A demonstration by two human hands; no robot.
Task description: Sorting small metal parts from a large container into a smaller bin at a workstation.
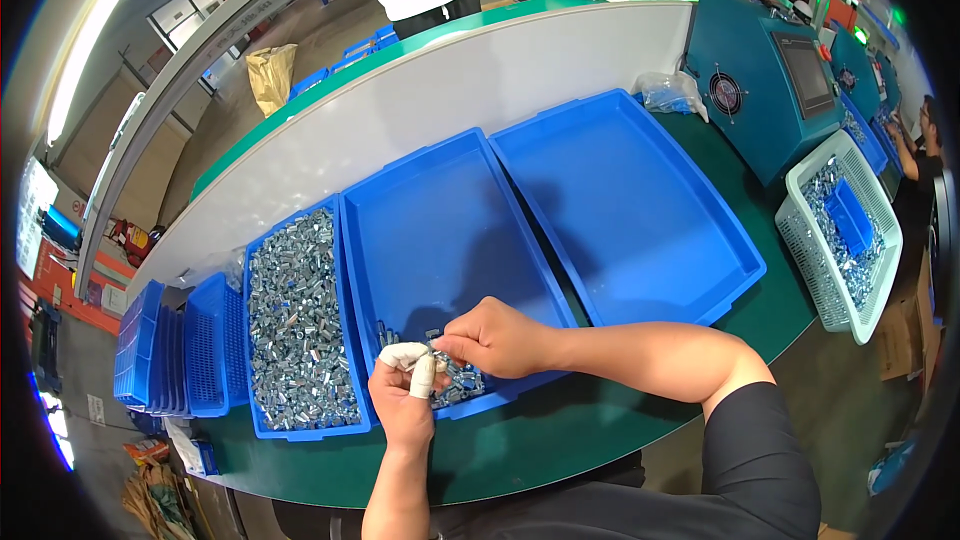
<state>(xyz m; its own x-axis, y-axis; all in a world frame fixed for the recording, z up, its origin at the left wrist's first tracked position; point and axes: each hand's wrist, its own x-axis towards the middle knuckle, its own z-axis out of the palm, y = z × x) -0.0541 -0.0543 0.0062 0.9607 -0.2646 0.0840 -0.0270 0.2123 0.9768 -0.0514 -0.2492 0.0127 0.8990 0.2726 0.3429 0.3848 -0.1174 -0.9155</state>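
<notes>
My left hand (pixel 405 395), with white coverings on some fingers, is closed in a pinch over the near end of the middle blue tray (pixel 440 200). Against its fingertips, my right hand (pixel 492 340) is closed too, thumb and forefinger pressed together. A small grey metal part seems to sit between the two hands, mostly hidden by the fingers. Beneath them, a small heap of short metal parts (pixel 462 385) lies in the tray's near corner. To the left, another blue tray (pixel 364 410) is filled with many similar shiny cylindrical pieces (pixel 300 320).
A third blue tray (pixel 620 200) lies at right. Blue baskets (pixel 212 340) are stacked far left. A teal machine (pixel 750 70) with a screen stands right, near a pale green basket (pixel 860 325) of metal parts. A white partition (pixel 420 100) runs behind; people work beyond it.
</notes>
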